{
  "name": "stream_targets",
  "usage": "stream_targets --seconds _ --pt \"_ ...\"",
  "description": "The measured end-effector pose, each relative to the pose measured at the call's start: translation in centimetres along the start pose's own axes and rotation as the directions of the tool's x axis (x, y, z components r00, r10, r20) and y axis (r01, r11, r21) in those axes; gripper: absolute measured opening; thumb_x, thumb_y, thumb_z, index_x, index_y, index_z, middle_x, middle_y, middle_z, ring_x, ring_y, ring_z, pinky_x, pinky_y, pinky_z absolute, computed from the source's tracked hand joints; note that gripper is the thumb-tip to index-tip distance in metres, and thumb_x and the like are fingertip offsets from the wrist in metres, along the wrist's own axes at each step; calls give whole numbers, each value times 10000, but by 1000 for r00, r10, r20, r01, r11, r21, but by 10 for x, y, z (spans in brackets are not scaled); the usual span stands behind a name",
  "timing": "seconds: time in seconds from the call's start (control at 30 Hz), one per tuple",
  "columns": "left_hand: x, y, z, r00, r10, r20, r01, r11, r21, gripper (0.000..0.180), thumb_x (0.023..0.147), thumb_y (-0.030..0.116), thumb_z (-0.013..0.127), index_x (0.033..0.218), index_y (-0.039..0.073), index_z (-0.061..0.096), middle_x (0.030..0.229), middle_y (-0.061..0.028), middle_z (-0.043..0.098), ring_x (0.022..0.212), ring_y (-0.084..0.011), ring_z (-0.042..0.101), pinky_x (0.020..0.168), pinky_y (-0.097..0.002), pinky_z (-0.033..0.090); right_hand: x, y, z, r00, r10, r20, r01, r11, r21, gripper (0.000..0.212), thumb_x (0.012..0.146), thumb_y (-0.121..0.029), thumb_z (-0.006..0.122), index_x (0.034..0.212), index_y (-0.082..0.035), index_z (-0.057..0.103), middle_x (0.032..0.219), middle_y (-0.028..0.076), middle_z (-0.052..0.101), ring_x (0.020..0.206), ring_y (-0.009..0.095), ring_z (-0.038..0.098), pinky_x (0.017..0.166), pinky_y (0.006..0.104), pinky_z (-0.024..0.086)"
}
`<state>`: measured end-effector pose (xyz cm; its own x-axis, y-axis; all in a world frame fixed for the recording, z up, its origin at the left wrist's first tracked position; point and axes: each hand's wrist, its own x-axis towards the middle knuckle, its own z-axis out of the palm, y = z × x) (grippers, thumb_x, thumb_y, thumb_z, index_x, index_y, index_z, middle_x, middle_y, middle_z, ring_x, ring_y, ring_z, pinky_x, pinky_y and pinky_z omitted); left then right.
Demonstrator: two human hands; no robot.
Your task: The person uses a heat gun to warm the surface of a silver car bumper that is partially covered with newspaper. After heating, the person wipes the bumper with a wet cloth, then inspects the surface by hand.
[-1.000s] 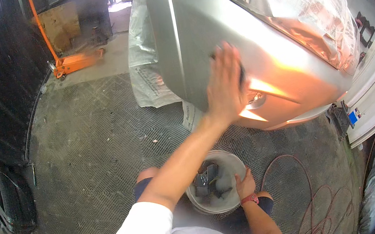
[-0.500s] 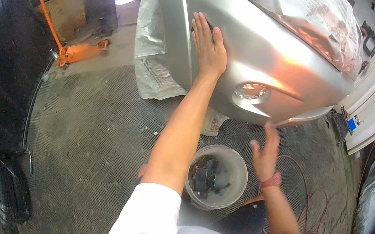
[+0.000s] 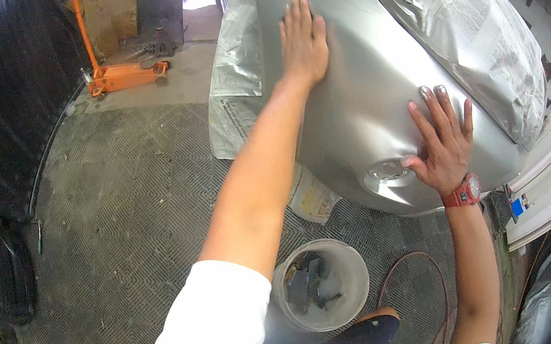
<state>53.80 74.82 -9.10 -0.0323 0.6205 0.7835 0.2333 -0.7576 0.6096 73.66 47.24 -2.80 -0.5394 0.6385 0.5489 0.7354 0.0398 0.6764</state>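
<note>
A silver car bumper or body panel (image 3: 357, 104) stands before me, with a round lamp recess (image 3: 388, 170) low on it. My left hand (image 3: 304, 45) lies flat on its upper left part, fingers stretched out; whatever is beneath the palm is hidden. My right hand (image 3: 443, 148) rests spread on the lower right of the panel, thumb beside the lamp recess. The fingertips look grey and wet or dusty. A red wristwatch (image 3: 463, 192) is on my right wrist. Below stands a pale bucket (image 3: 364, 286) holding cloudy water and several dark pieces (image 3: 300, 287).
Masking film and paper (image 3: 233, 72) cover the panel's surroundings. An orange floor jack (image 3: 128, 76) stands at the far left. A tyre (image 3: 2, 274) lies at the left edge. A reddish hose (image 3: 407, 257) coils on the ribbed mat (image 3: 130, 192) to the right of the bucket.
My right hand has come up from beside the bucket onto the panel. My left hand stays on the panel, slightly higher; a dark thing seen by its thumb is now hidden.
</note>
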Motion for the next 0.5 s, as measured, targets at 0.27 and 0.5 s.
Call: stream_targets --seconds 0.27,0.5 --pt "-150 -53 6 988 153 14 -154 987 42 748 1105 298 503 1741 12 233 1820 -227 200 1677 -462 174 1358 -598 137 -1 -1 8 1000 -29 -2 29 998 -49 868 1046 -832 269 1548 -222 626 1671 105 519 1607 319 408 1361 600 191" --pt "42 -30 -1 988 -106 -113 106 994 0 723 1159 376 405 1736 -15 214 1822 -223 193 1682 -426 178 1369 -531 137 -2 3 3 999 -48 -5 47 996 -69 807 1080 -777 331 1594 -201 566 1673 147 503 1603 359 405 1347 616 207"
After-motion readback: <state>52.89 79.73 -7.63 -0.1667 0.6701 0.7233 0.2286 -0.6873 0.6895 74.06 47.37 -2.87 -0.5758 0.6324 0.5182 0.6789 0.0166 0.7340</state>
